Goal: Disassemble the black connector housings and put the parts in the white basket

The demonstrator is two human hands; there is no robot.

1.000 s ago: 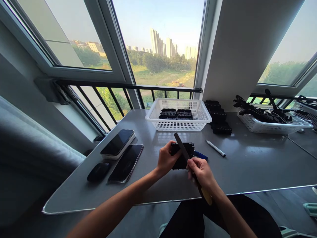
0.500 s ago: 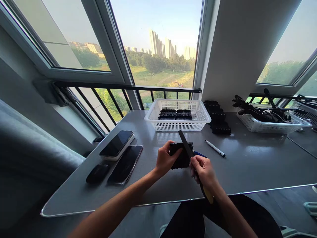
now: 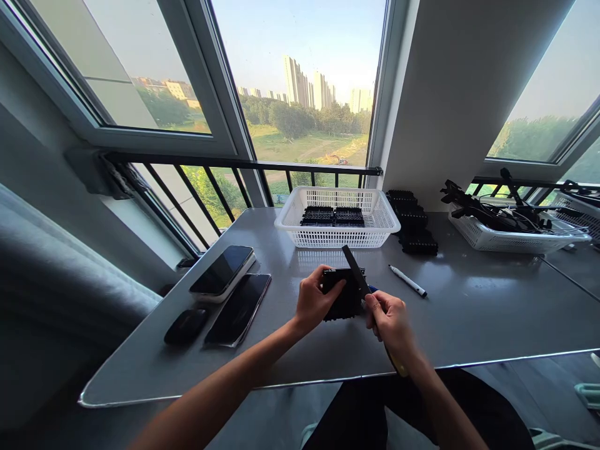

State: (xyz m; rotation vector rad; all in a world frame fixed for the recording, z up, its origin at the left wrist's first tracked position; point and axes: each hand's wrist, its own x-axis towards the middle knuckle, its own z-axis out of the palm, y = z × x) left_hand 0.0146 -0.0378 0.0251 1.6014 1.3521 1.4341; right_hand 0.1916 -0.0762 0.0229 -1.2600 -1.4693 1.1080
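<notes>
My left hand [image 3: 313,301] is closed around a black plastic part [image 3: 343,306] with toothed edges, its thumb lying across the face. The part is held just above the table in front of me. In my right hand [image 3: 391,322] is a flat file [image 3: 355,269], dark and long, with some yellow on its handle below the fist. The file's blade slants up and to the left across the part's upper right edge; whether they touch I cannot tell. Behind the part a bit of a blue pen-like thing [image 3: 373,289] shows, mostly hidden.
A white basket [image 3: 347,237] holding similar black parts stands by the window. Several more black parts [image 3: 417,240] are stacked to its right. A white marker [image 3: 407,280] lies nearby. Phones [image 3: 239,309] and a black mouse [image 3: 186,326] are at left; another basket [image 3: 515,240] holds cables.
My right hand and the file have shifted slightly to the right and down along the part's edge. My left hand and the black part stay nearly in place.
</notes>
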